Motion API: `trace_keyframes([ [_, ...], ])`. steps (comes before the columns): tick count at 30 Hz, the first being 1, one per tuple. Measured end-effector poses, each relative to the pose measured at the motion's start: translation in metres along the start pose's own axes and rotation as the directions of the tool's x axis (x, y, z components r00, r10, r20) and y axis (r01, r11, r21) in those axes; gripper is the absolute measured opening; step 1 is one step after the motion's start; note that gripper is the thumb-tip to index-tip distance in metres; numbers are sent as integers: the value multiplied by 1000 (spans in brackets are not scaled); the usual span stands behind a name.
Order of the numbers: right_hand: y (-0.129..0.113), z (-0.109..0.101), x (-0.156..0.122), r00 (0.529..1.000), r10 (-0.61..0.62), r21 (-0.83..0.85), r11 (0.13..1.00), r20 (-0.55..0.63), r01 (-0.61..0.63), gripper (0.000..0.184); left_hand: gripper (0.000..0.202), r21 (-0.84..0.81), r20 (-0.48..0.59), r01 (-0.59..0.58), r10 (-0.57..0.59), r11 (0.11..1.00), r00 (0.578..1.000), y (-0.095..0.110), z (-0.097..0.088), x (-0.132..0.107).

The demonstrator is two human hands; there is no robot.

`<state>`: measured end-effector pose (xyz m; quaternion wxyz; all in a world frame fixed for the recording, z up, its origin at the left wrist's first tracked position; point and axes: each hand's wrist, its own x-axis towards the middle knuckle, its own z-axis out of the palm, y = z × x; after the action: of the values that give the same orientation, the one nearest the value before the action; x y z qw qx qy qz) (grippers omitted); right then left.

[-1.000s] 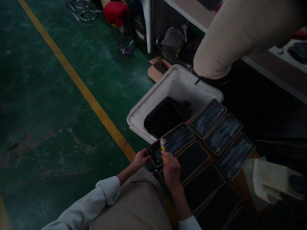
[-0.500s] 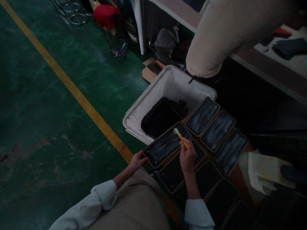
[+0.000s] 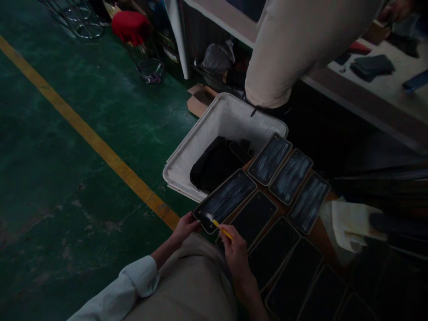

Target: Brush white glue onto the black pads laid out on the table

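Note:
My right hand [image 3: 236, 252] is closed around a small yellow-handled brush [image 3: 218, 224]. Its white bristles touch the near corner of a dark rectangular panel [image 3: 227, 198] streaked with white. My left hand [image 3: 186, 225] grips that panel's near left corner with fingers curled. Three more white-streaked panels [image 3: 290, 176] lie in a row beyond it. Several plain dark panels [image 3: 272, 249] lie closer to me on a brown board.
A white bin [image 3: 217, 129] holding dark cloth stands just beyond the panels. A pale glove [image 3: 349, 220] lies at the right. Another person's beige trouser leg [image 3: 294, 49] is at the top. A yellow line [image 3: 90, 138] crosses the green floor; a red stool [image 3: 130, 24] stands far back.
My right hand has drawn the brush back from the panel's far end to its near corner. The camera has shifted, sliding the scene leftward.

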<state>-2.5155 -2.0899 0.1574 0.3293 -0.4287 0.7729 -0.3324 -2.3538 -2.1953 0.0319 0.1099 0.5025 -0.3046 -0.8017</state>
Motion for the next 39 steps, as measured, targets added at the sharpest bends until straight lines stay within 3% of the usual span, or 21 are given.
trace_keyframes([
  [3, 9, -32, -14, 984, 103, 150, 985, -143, -81, 23, 54, -30, -25, 28, -29, 999, 999, -2, 5, -8],
  [6, 35, -85, -31, 946, 140, 141, 985, -292, -102, 25, 52, -49, -31, 89, -91, 995, 995, -12, 13, -21],
  [8, 59, -129, -49, 897, 183, 123, 982, -403, -145, 27, 50, -58, -28, 140, -141, 988, 990, -23, 21, -30],
  [10, 83, -177, -70, 815, 224, 103, 974, -535, -201, 30, 48, -67, -62, 181, -185, 981, 981, -38, 30, -38],
  [14, 127, -272, -109, 674, 198, 27, 966, -711, -255, 38, 43, -49, -48, 221, -223, 974, 974, -74, 53, -47],
  [17, 153, -328, -127, 620, 170, -10, 961, -766, -277, 43, 45, -8, -45, 245, -245, 970, 968, -97, 76, -55],
  [19, 168, -355, -136, 618, 147, -77, 944, -772, -320, 45, 49, -13, -69, 252, -252, 968, 965, -107, 91, -61],
  [23, 197, -389, -155, 649, 90, -241, 882, -756, -404, 42, 55, -44, -36, 274, -275, 961, 961, -115, 112, -71],
  [27, 227, -406, -164, 654, 170, -160, 896, -737, -413, 41, 39, -104, -62, 200, -207, 974, 976, -119, 127, -75],
  [32, 258, -419, -153, 680, 146, -170, 911, -719, -376, 42, 22, -174, -122, 175, -198, 969, 973, -120, 143, -79],
  [39, 292, -431, -134, 718, 194, -121, 924, -669, -363, 49, 25, -145, -174, 159, -184, 977, 967, -110, 154, -89],
])
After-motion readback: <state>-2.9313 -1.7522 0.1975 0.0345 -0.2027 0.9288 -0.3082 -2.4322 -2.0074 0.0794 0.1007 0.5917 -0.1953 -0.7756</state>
